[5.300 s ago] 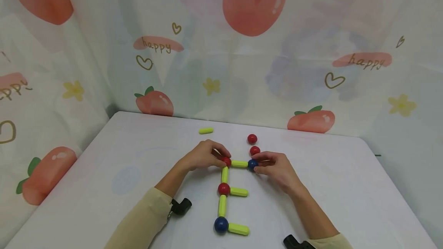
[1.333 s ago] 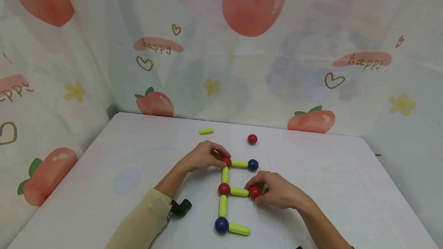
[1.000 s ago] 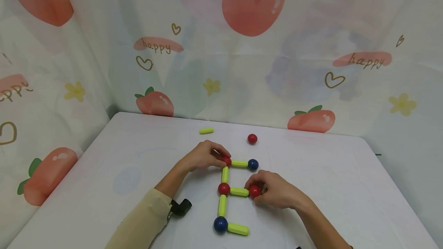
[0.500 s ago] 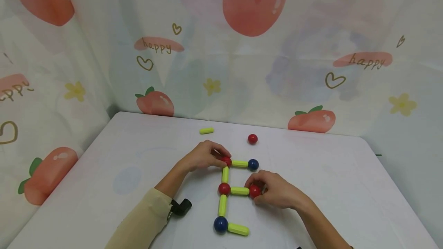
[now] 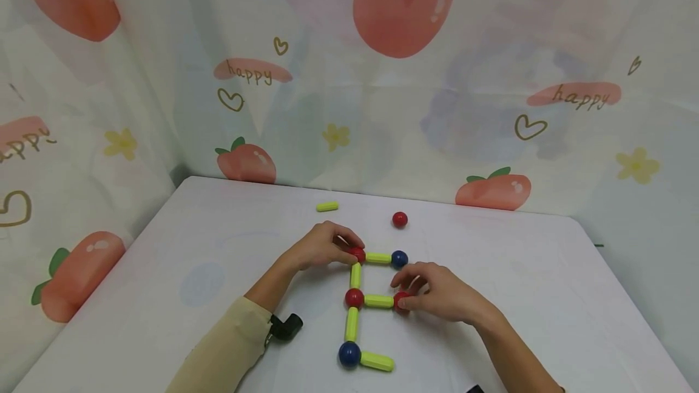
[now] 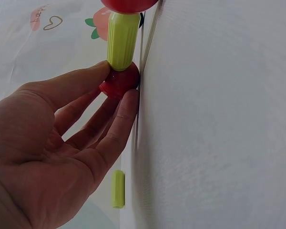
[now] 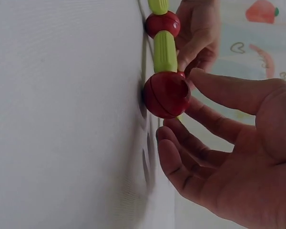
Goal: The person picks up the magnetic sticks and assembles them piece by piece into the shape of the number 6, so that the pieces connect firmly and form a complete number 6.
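Observation:
An E-like figure of balls joined by yellow-green magnetic sticks lies on the white table. My left hand [image 5: 324,247] pinches the red ball [image 6: 118,85] at its far left corner between thumb and fingers. From that ball a stick [image 5: 378,258] runs right to a blue ball [image 5: 400,259]. The middle red ball [image 5: 354,298] carries a stick [image 5: 378,301] ending in another red ball [image 7: 166,94]. My right hand [image 5: 445,293] is beside this end ball, fingers spread off it and thumb close by. At the near corner, a blue ball [image 5: 349,355] has a stick [image 5: 377,361] pointing right.
A loose yellow-green stick [image 5: 327,206] and a loose red ball [image 5: 400,219] lie near the table's back edge. Behind the white table [image 5: 524,296] hangs a printed curtain [image 5: 382,108].
My right hand left the far blue ball, and one of two loose red balls now sits on the middle stick's end. Its fingers have just loosened from that ball. The left hand has stayed put.

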{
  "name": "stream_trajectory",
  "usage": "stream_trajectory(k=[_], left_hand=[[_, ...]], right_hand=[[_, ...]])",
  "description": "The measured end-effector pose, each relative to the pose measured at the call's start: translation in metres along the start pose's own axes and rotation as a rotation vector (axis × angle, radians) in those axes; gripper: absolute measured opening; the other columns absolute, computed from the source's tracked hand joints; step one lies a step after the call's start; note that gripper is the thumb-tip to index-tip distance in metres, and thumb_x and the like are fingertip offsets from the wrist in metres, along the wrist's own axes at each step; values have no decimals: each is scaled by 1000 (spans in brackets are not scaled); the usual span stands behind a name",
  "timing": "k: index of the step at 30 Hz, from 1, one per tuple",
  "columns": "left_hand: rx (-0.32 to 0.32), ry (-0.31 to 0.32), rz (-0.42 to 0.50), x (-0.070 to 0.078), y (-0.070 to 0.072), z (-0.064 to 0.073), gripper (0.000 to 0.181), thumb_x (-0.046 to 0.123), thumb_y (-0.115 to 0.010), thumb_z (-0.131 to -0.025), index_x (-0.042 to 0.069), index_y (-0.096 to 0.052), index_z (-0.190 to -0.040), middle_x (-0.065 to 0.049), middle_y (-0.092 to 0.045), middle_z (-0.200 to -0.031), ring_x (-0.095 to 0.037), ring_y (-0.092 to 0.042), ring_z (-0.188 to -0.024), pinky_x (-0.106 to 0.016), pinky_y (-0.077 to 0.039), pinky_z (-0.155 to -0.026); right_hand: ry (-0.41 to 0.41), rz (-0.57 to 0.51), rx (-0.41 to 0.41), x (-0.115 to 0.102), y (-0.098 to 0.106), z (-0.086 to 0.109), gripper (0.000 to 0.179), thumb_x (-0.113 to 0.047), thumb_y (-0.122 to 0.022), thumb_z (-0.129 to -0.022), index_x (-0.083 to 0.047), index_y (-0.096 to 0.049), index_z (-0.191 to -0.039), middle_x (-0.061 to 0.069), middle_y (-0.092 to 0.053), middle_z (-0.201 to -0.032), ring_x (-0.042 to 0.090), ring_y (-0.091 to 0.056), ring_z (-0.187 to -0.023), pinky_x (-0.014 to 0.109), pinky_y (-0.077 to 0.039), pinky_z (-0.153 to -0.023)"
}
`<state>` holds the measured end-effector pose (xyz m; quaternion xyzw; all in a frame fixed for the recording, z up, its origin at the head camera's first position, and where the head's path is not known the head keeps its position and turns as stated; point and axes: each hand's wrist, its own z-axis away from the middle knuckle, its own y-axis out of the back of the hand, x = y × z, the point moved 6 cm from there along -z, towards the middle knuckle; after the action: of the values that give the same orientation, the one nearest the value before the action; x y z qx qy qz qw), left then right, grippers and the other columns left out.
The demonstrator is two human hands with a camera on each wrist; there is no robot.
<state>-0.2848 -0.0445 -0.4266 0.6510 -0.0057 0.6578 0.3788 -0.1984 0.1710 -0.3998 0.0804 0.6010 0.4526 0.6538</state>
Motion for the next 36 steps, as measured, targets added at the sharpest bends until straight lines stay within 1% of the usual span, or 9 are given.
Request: stream_trajectory(k=[3,9,12,15,19,23,28,33,36], left_hand=[[-1,2,-2,-1,0,0,24,15,-83,-89,19,-79,-112,5,-75,-106,-15,-68,-100,-30,-59,-85],[-2,7,8,-2,0,0,24,14,-83,-89,19,-79,-112,4,-75,-107,-15,-69,-100,-30,-59,-85],[-3,9,8,-2,0,0,25,14,-83,-89,19,-79,-113,5,-75,-107,-15,-69,-100,-31,-60,-86],[-5,5,8,-3,-1,0,26,13,-83,-89,18,-79,-114,4,-75,-107,-15,-69,-101,-31,-60,-86],[-6,2,5,-3,-2,0,25,13,-83,-89,18,-79,-114,4,-75,-107,-15,-69,-100,-31,-60,-86],[-7,-1,5,-4,-2,0,25,13,-83,-89,19,-79,-114,4,-75,-107,-15,-69,-101,-31,-60,-86],[-9,-1,3,-5,-1,0,25,13,-83,-89,18,-79,-114,4,-75,-108,-15,-69,-101,-31,-60,-86],[-22,-12,-10,-4,2,-2,27,15,-83,-90,17,-78,-116,4,-75,-109,-15,-70,-102,-31,-60,-85],[-3,-21,-39,-4,8,-2,27,19,-81,-91,16,-77,-118,5,-75,-109,-15,-70,-101,-31,-60,-82]], right_hand=[[-22,-34,63,0,8,-2,26,-17,-81,-90,-14,-73,-114,4,-69,-105,21,-63,-97,34,-54,-81],[-71,-42,238,3,22,-12,29,-12,-77,-92,-11,-71,-120,7,-71,-116,23,-65,-104,35,-58,-82],[-96,-44,289,7,24,-18,33,-11,-76,-92,-11,-70,-124,9,-70,-120,26,-65,-108,38,-59,-84],[-108,-61,298,11,24,-24,34,-10,-75,-93,-10,-70,-126,10,-70,-122,29,-66,-112,40,-60,-87],[-120,-95,293,17,21,-31,33,-7,-75,-93,-10,-71,-126,11,-70,-122,30,-65,-112,39,-60,-87],[-134,-118,302,22,18,-34,33,-5,-75,-92,-10,-72,-125,12,-70,-121,30,-65,-112,39,-61,-86],[-141,-133,302,26,18,-36,33,-6,-76,-92,-11,-72,-125,12,-70,-123,31,-64,-114,39,-61,-89],[-132,-129,299,25,20,-37,34,-6,-76,-92,-9,-72,-125,13,-70,-123,31,-64,-113,40,-60,-88],[-137,-131,299,26,20,-38,34,-6,-76,-92,-10,-72,-125,13,-70,-123,31,-64,-113,40,-60,-88]])
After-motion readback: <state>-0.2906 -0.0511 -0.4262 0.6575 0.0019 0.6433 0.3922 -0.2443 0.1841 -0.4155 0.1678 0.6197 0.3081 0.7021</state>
